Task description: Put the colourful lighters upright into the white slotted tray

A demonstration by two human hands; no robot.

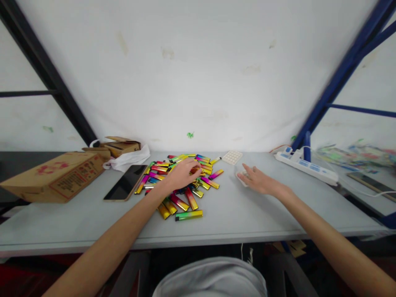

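Over a loose pile of shiny, many-coloured lighters, my left hand has its fingers curled down. The fingertips close around a lighter in the pile, partly hidden by the fingers. A single green and yellow lighter lies at the pile's near side. My right hand is open, its fingers stretched toward the left above a small white gridded tray. The hand covers much of that tray, and I cannot tell how firmly it touches. Farther back lies another white gridded tray.
Left of the pile are a dark-screened tablet, a white plastic bag and cardboard boxes. A white power strip with cables runs along the right side. A wall stands behind the grey table.
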